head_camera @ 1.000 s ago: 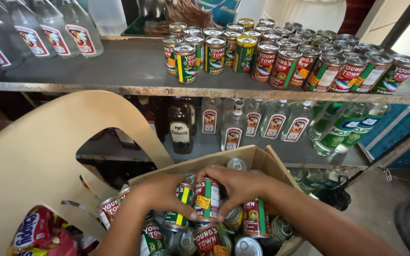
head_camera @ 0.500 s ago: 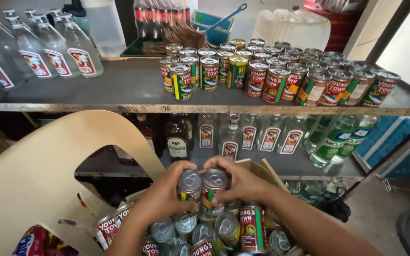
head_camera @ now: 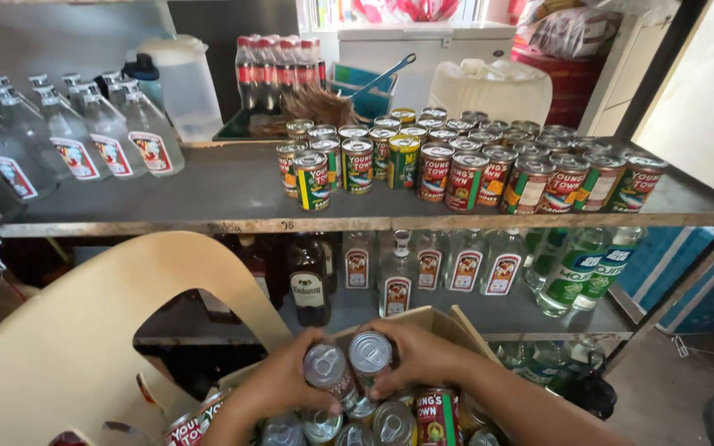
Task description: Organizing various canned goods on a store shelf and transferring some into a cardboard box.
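Fingers [head_camera: 390,381] now lift two cans [head_camera: 349,363] higher, prob. clear of box [head_camera: 423,320].

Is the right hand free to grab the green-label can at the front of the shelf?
Probably not yet. The right hand is wrapped around a can above the box; the green-label can stands unblocked on the shelf.

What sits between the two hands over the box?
In the head view, two silver-topped cans are pressed side by side between the left hand and right hand, above the cardboard box of cans.
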